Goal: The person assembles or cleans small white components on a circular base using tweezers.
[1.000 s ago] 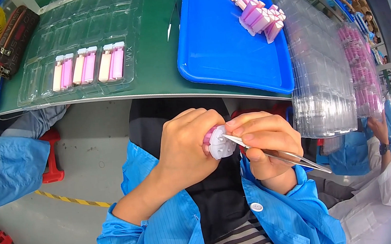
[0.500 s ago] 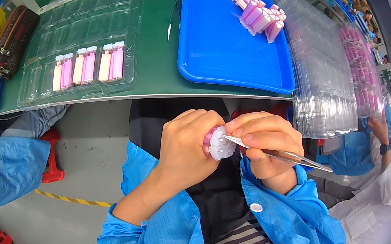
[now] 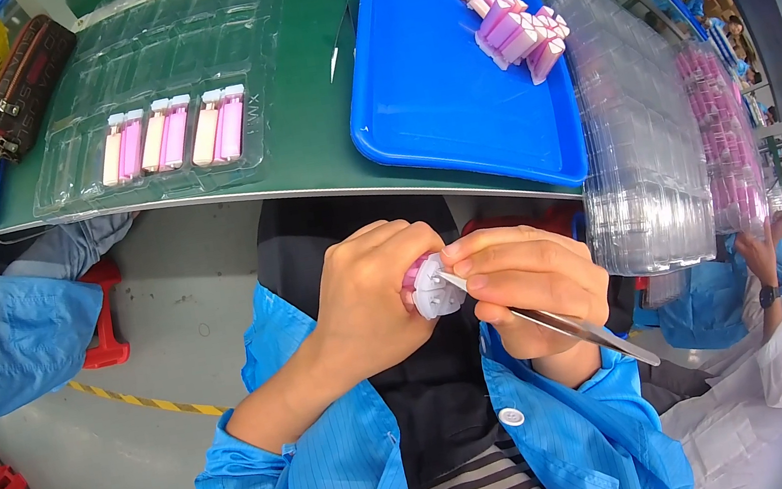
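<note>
Head view: the left hand grips a pink piece with a rounded white end, below the edge of the green counter. That end faces the right hand, whose closed fingers pinch slim silver metal tweezers, slanting up-left, tips at the white end.

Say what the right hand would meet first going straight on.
The right hand, tweezers leading, would first meet the pink-and-white piece in the left hand; they may already touch, but depth is unclear.
</note>
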